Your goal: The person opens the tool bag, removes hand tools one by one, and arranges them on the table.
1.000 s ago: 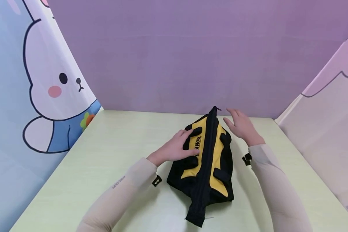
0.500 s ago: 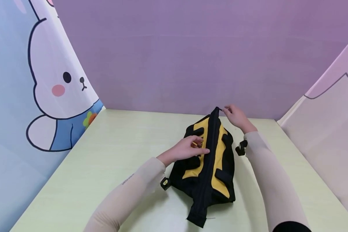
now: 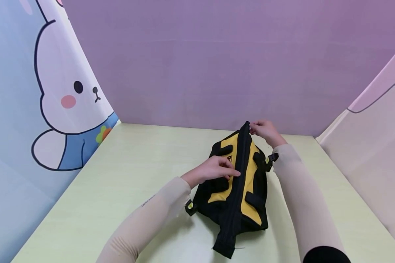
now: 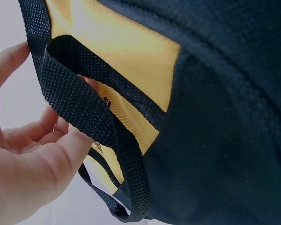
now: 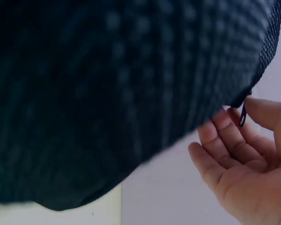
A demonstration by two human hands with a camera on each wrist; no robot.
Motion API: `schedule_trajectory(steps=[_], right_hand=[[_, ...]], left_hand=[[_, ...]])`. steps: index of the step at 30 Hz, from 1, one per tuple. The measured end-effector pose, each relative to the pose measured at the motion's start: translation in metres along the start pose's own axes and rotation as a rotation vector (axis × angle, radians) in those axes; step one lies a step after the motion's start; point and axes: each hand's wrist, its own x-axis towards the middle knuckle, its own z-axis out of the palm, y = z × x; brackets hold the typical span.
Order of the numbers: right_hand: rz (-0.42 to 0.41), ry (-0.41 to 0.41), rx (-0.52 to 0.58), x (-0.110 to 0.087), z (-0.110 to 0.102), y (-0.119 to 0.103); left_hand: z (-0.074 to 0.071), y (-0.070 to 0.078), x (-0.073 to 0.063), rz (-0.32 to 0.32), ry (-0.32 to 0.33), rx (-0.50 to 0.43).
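One bag (image 3: 239,184) | long axis: near-to-far, far end rightward | tab (image 3: 224,246) nearest

Right grip (image 3: 266,131), pinching, reaches farther forward than left grip (image 3: 213,170).

Printed word (image 3: 229,158) on yellow panel (image 3: 221,197) of black-and-yellow fabric bag (image 3: 236,193) mostly hidden behind bare left hand (image 3: 214,168). Left wrist view: black woven strap (image 4: 77,101) covers part of left fingers (image 4: 9,63); their contact cannot be told. Right wrist view: bag's near part blurred, cut off by left and top edges; bare right hand (image 5: 248,173) cut off by right edge. Thin dark zip pull (image 5: 243,116) too small to tell in head view.
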Motion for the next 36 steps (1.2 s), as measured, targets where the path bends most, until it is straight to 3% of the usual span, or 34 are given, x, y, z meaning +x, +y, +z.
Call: schedule_trajectory(steps=[8, 14, 21, 27, 36], right_hand=[[0.072, 0.051, 0.225, 0.001, -0.001, -0.002], [0.095, 0.035, 0.328, -0.005, -0.003, -0.003], [0.143, 0.049, 0.334, -0.01, -0.003, -0.008], [0.155, 0.059, 0.348, -0.009, -0.004, -0.013], [0.17, 0.024, 0.274, -0.012, -0.01, -0.017]], left_hand=[[0.0, 0.002, -0.001, 0.006, -0.055, -0.106], [-0.001, 0.0, 0.0, 0.002, -0.056, -0.1], [-0.001, 0.001, -0.001, 0.014, -0.061, -0.079], [0.004, 0.0, 0.0, 0.031, -0.023, -0.084], [0.007, -0.001, -0.001, 0.043, 0.011, -0.057]])
